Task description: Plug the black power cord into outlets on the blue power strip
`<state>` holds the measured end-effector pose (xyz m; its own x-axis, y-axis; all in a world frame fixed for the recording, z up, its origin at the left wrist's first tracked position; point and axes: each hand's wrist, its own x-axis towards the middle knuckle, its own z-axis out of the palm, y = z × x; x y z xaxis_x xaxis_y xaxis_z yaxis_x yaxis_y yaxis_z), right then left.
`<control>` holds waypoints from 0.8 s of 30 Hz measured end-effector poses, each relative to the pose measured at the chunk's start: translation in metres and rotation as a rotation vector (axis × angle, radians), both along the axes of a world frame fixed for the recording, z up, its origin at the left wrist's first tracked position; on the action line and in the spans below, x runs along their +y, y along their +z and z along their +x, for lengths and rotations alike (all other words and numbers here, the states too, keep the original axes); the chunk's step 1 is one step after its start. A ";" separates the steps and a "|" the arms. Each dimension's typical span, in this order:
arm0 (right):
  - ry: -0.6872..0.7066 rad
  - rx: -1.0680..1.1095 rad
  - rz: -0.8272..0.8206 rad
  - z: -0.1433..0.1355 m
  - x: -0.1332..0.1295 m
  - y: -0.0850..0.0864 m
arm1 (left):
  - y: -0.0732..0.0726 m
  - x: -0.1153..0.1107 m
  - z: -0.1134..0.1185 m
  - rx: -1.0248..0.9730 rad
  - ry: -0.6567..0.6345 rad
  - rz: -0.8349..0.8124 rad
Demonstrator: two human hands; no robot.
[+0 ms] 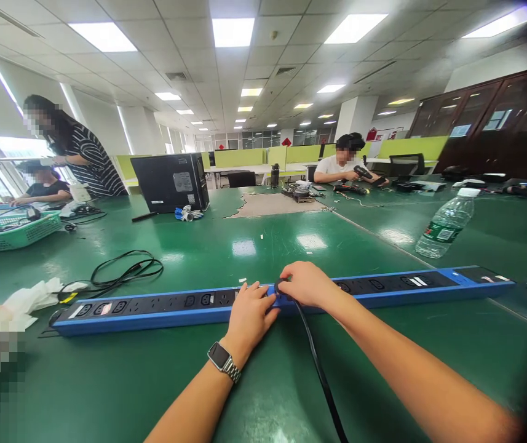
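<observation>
A long blue power strip (152, 318) with a black socket face lies across the green table in front of me. My left hand (250, 315), a watch (221, 358) on its wrist, rests flat on the strip near its middle with the fingers spread. Just to its right, my right hand (307, 283) grips a black power plug (282, 287) at the strip's face. Fingers partly cover the plug, so how deep it sits cannot be seen. From it a thick black cable (315, 363) runs down toward the table's near edge.
A coiled black cord (129, 271) lies behind the strip's left part. A plastic water bottle (448, 224) stands at right. Further back are a computer case (171, 183), a green basket (18, 234) and a circuit board (302, 194). Several people are around the table.
</observation>
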<state>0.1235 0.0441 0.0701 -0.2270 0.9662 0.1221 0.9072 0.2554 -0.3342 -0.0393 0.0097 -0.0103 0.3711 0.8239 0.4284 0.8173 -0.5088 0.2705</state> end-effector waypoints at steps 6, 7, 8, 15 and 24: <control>-0.010 0.082 -0.192 -0.007 0.001 0.001 | -0.008 0.001 -0.004 -0.137 0.022 0.071; -0.007 0.089 -0.205 -0.008 0.000 0.002 | -0.009 0.001 -0.005 -0.147 0.036 0.082; -0.005 0.088 -0.212 -0.009 0.000 0.003 | -0.009 0.000 -0.005 -0.148 0.054 0.091; -0.070 -0.044 -0.055 -0.023 -0.008 -0.008 | -0.003 -0.009 0.000 -0.041 0.109 0.087; -0.067 0.077 0.133 0.010 -0.005 0.031 | -0.004 -0.009 -0.001 -0.036 0.117 0.137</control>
